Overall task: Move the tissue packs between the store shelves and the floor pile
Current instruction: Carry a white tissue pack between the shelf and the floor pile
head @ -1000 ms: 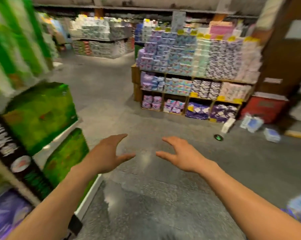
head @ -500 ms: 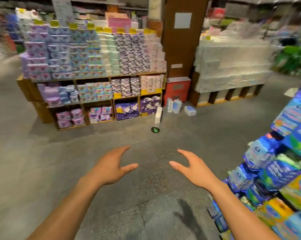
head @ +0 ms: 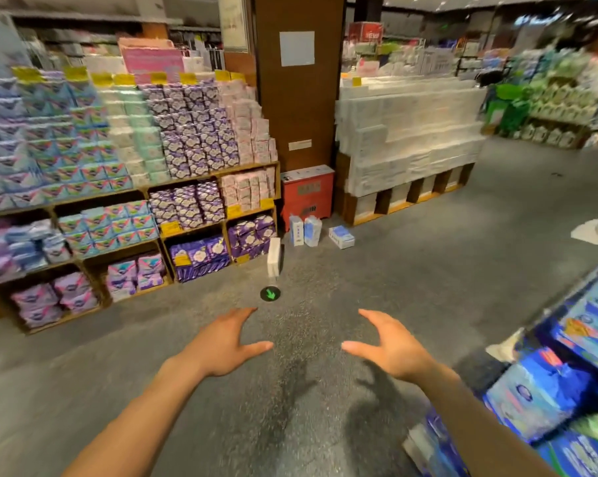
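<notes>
View swung right, blue tissue packs nearer, left hand and right hand empty, fingers spread wide

Indoor shop aisle: grey speckled stone floor with a soft glare patch mid-frame, and a round black floor sticker with a green arrow stuck on it. Square brown pillar stands centre-back, with a pale rectangular paper sheet high on its face and a red box-shaped cabinet at its foot; open brown wooden shelf unit just left of it, low wooden pallet base just right. Grey ceiling at top right shows small spot lights; far background is blurred.
</notes>
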Action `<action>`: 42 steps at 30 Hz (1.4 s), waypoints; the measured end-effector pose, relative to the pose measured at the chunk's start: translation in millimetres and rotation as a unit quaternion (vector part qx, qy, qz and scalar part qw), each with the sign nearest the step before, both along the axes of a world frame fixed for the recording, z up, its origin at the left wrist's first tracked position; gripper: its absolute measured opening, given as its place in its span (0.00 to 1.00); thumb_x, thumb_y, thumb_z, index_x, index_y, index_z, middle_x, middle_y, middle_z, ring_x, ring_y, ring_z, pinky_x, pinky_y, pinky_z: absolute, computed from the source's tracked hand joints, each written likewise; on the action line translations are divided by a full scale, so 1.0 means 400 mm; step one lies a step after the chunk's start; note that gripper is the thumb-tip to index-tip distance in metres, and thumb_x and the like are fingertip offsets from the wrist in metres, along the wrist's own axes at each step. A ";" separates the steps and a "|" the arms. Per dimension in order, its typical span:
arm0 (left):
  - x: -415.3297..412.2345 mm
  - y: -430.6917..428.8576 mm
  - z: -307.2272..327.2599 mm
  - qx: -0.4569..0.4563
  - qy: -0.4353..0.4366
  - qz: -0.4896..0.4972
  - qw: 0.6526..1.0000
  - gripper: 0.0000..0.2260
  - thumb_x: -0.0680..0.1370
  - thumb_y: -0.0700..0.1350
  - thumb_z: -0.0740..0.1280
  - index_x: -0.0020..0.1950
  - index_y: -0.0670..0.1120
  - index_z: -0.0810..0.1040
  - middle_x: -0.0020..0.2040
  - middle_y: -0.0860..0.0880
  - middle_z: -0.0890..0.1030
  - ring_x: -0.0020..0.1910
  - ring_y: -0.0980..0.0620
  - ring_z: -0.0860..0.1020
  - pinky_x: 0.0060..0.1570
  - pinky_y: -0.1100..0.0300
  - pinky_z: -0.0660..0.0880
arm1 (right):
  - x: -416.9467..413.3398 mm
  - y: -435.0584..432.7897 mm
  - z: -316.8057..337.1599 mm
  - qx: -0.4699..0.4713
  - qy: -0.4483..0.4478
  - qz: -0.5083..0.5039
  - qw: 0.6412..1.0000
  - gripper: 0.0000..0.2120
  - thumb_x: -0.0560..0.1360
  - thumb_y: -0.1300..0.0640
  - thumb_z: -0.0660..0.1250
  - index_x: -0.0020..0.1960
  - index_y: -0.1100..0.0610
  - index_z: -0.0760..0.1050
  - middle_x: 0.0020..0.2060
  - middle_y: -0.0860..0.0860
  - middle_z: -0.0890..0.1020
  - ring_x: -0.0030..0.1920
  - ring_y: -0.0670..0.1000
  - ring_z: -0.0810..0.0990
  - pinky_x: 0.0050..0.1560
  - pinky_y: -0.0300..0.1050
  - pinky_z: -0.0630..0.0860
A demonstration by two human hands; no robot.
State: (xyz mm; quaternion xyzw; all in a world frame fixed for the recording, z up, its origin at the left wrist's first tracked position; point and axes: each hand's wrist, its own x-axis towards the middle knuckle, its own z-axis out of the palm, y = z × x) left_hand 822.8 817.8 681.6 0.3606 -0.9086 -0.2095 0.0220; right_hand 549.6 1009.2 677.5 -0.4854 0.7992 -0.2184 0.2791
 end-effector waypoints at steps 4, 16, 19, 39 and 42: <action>-0.175 -0.166 0.007 -0.014 0.023 0.016 1.000 0.57 0.59 0.86 0.48 0.79 0.53 0.60 0.76 0.49 0.68 0.73 0.48 0.68 0.72 0.53 0.66 | -0.188 -0.162 0.030 -0.003 0.022 -0.007 1.000 0.63 0.54 0.15 0.57 0.81 0.47 0.57 0.80 0.49 0.59 0.79 0.52 0.57 0.77 0.53 0.59; -0.690 -0.694 -0.115 0.013 0.009 -0.008 1.000 0.54 0.62 0.83 0.50 0.79 0.51 0.61 0.73 0.49 0.71 0.69 0.50 0.71 0.67 0.57 0.67 | -0.646 -0.690 -0.073 0.048 0.055 0.004 0.997 0.54 0.64 0.22 0.61 0.81 0.49 0.55 0.80 0.50 0.59 0.79 0.52 0.58 0.78 0.51 0.59; -0.823 -0.883 -0.127 0.038 0.022 -0.006 0.999 0.58 0.59 0.85 0.48 0.80 0.51 0.59 0.75 0.48 0.69 0.71 0.48 0.70 0.69 0.55 0.67 | -0.773 -0.860 -0.075 0.056 0.057 -0.006 0.997 0.46 0.72 0.31 0.66 0.81 0.51 0.56 0.80 0.50 0.60 0.78 0.53 0.60 0.76 0.49 0.59; -1.539 -1.679 -0.183 0.070 -0.034 0.162 0.984 0.48 0.68 0.78 0.56 0.80 0.51 0.57 0.78 0.47 0.64 0.75 0.45 0.65 0.72 0.51 0.66 | -1.640 -1.914 -0.141 0.096 0.052 0.180 0.978 0.48 0.72 0.32 0.68 0.82 0.51 0.53 0.81 0.50 0.58 0.79 0.51 0.59 0.76 0.47 0.59; -1.617 -1.749 -0.199 0.070 -0.030 0.212 0.974 0.57 0.59 0.85 0.44 0.80 0.53 0.57 0.78 0.49 0.64 0.74 0.46 0.67 0.71 0.49 0.69 | -1.740 -2.071 -0.133 0.115 0.072 0.230 0.964 0.54 0.66 0.26 0.64 0.82 0.52 0.50 0.81 0.51 0.55 0.80 0.53 0.55 0.78 0.50 0.57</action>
